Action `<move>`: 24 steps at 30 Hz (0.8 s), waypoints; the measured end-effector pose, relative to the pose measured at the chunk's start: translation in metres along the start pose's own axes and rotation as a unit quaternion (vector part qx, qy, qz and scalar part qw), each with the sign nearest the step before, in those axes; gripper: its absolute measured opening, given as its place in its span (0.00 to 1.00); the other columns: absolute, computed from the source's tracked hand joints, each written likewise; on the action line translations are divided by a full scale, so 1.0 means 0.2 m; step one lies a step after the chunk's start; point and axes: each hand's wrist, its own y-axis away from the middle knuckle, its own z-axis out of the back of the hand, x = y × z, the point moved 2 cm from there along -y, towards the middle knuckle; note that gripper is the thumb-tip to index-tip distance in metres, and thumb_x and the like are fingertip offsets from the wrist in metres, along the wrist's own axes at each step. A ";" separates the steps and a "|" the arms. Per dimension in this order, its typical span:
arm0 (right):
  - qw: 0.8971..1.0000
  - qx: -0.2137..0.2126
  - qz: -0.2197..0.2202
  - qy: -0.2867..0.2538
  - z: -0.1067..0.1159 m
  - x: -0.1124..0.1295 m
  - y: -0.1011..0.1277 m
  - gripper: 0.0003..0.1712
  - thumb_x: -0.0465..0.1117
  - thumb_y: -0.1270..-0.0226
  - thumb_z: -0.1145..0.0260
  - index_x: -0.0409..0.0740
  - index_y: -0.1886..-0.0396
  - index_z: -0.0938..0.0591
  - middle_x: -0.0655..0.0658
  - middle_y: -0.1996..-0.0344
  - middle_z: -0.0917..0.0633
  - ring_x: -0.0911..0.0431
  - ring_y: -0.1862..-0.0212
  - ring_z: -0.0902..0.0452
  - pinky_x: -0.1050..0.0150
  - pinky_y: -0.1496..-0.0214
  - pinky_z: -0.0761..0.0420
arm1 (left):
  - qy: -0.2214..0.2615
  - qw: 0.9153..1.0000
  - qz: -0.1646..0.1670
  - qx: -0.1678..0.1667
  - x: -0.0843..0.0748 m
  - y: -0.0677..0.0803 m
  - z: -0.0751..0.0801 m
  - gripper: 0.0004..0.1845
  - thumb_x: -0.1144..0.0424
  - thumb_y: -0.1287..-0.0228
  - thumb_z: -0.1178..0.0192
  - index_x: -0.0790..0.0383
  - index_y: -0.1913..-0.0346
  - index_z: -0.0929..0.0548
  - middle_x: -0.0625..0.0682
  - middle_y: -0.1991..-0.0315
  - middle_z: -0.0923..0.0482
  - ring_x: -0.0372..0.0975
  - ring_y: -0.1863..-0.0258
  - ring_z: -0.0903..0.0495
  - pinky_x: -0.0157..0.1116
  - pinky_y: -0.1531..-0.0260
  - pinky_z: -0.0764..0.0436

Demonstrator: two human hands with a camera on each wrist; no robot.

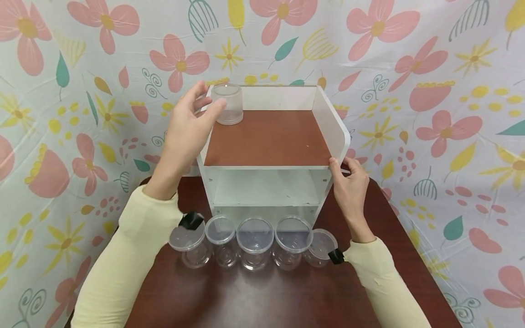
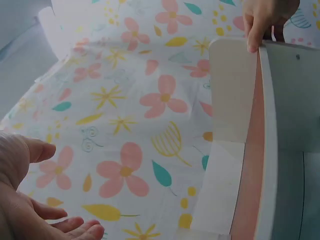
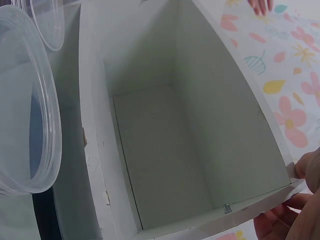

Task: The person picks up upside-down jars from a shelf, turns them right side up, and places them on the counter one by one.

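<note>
A clear plastic jar (image 1: pixel 231 108) stands in the back left corner of the brown top board (image 1: pixel 266 139) of a small white shelf unit (image 1: pixel 266 187). My left hand (image 1: pixel 190 118) is raised beside that jar, thumb and fingertips overlapping it in the head view. In the left wrist view the left hand (image 2: pixel 30 195) has its fingers apart and nothing between them. At the unit's right front corner, my right hand (image 1: pixel 352 193) grips the side panel, thumb in front and fingers behind. The right wrist view shows the right hand (image 3: pixel 295 205) on the panel's edge, partly cut off.
Several lidded clear jars (image 1: pixel 255 241) line up in front of the unit on the dark red-brown table (image 1: pixel 246 296). Two open compartments (image 1: pixel 266 187) face me below the top board. A flowered cloth (image 1: pixel 434 105) hangs behind and on both sides.
</note>
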 end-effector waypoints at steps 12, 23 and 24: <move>1.000 0.001 0.001 0.006 0.00 0.01 -0.01 0.15 0.41 0.28 0.31 0.30 0.58 0.12 0.47 0.65 0.16 0.53 0.58 0.18 0.75 0.58 0.21 | -0.087 0.982 0.166 0.036 -0.03 -0.39 -0.18 0.47 0.39 0.28 0.44 0.55 0.16 0.52 0.45 0.18 0.50 0.34 0.22 0.48 0.37 0.26 0.41; 1.000 0.000 -0.006 0.003 0.00 0.01 -0.01 0.14 0.39 0.28 0.30 0.30 0.57 0.12 0.38 0.63 0.14 0.61 0.59 0.20 0.73 0.57 0.20 | -0.211 0.952 0.220 -0.020 0.06 -0.56 -0.27 0.31 0.40 0.26 0.47 0.55 0.29 0.27 0.53 0.23 0.44 0.43 0.21 0.52 0.37 0.28 0.41; 1.000 0.001 -0.007 0.003 0.00 0.01 -0.01 0.14 0.39 0.28 0.30 0.30 0.57 0.12 0.38 0.63 0.14 0.60 0.59 0.20 0.72 0.57 0.20 | -0.213 0.951 0.225 -0.022 0.07 -0.57 -0.27 0.30 0.41 0.25 0.47 0.54 0.30 0.26 0.54 0.23 0.45 0.44 0.21 0.52 0.38 0.28 0.39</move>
